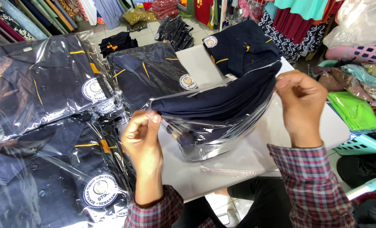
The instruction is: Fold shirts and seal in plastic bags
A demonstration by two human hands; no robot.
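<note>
Nearest the camera: a bagged navy shirt (pixel 48 177) with a round badge, lying flat at lower left. The white counter (pixel 255 156) is mostly covered by more bagged shirts (pixel 44 80) stacked along its left. At centre, a folded navy shirt (pixel 226 101) is held half inside a clear plastic bag (pixel 209 135); its long axis runs left-right between the hands, collar end pointing up and away, past the bag mouth. The left hand (pixel 142 135) is pinched on the bag's left edge, the right hand (pixel 299 103) is pinched on the right edge. Both are equally close. A clear strip (pixel 238 172) lies on the counter just below.
</note>
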